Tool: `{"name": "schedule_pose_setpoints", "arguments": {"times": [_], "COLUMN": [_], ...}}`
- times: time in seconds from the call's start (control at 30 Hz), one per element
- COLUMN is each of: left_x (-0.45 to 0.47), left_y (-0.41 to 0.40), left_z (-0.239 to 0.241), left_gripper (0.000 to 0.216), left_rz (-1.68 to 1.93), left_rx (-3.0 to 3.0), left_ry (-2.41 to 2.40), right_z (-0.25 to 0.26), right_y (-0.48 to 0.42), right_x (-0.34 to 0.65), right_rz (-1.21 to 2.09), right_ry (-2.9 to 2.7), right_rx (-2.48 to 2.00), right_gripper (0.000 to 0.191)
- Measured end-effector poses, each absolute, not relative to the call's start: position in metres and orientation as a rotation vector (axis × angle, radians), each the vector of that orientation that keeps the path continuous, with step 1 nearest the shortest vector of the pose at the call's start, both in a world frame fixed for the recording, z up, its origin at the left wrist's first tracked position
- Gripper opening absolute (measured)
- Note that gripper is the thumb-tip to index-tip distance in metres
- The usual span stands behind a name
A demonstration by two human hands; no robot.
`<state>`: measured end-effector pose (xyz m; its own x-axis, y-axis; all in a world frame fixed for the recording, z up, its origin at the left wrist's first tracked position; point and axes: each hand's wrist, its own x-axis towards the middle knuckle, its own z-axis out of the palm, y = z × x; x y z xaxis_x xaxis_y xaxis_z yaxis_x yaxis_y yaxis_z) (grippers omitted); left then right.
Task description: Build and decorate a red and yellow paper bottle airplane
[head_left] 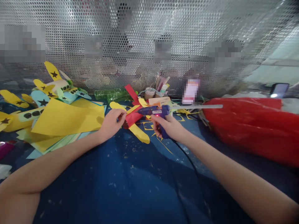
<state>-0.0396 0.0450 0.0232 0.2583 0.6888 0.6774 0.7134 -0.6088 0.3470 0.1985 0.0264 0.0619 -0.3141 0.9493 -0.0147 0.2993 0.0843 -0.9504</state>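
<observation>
My right hand (167, 126) is wrapped round the grip of a blue glue gun (153, 110), its nozzle pointing left and a long glue stick (198, 106) poking out of its back. My left hand (113, 122) pinches a narrow yellow paper strip (132, 109), and the nozzle is close to the strip's far end. Whether they touch I cannot tell. Behind and below the strip lies a red paper airplane (133, 119) with yellow wings (139, 133), partly covered by the gun and my left fingers.
Yellow and pale sheets (70, 116) are stacked at left, beside finished-looking toy planes (54, 85). A green plastic bottle (111, 94) lies near the perforated metal screen (140, 37). At right are a red plastic bag (252, 124) and phones (279, 90). The gun's black cord (190, 160) trails over the blue table (112, 186).
</observation>
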Motion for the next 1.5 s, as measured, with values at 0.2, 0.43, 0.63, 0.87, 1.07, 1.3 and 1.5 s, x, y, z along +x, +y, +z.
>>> {"name": "schedule_pose_setpoints", "arguments": {"times": [0.2,0.43,0.63,0.87,1.07,1.3,1.5], "left_x": [-0.038,-0.037,-0.038,-0.038,-0.038,-0.038,-0.039], "left_y": [0.045,0.044,0.045,0.046,0.045,0.046,0.047], "left_z": [0.023,0.024,0.024,0.024,0.024,0.023,0.022], "left_gripper": [0.015,0.016,0.014,0.015,0.015,0.014,0.015], "left_rz": [-1.279,-1.238,-1.241,-1.235,-1.246,-1.245,-1.233], "left_rx": [-2.474,-2.486,-2.476,-2.474,-2.475,-2.469,-2.462], "left_ry": [-1.363,-1.356,-1.369,-1.387,-1.398,-1.326,-1.301], "right_z": [0.062,0.060,0.061,0.062,0.065,0.061,0.062], "right_y": [0.028,0.034,0.048,0.044,0.041,0.053,0.052], "right_x": [0.193,0.192,0.198,0.198,0.196,0.204,0.201], "right_rz": [1.209,1.146,1.056,1.139,1.094,0.902,0.851], "right_ry": [-1.760,-1.789,-1.779,-1.794,-1.866,-1.939,-1.939], "right_rx": [-1.302,-1.303,-1.401,-1.378,-1.373,-1.418,-1.495], "right_gripper": [0.043,0.044,0.045,0.046,0.048,0.055,0.057]}}
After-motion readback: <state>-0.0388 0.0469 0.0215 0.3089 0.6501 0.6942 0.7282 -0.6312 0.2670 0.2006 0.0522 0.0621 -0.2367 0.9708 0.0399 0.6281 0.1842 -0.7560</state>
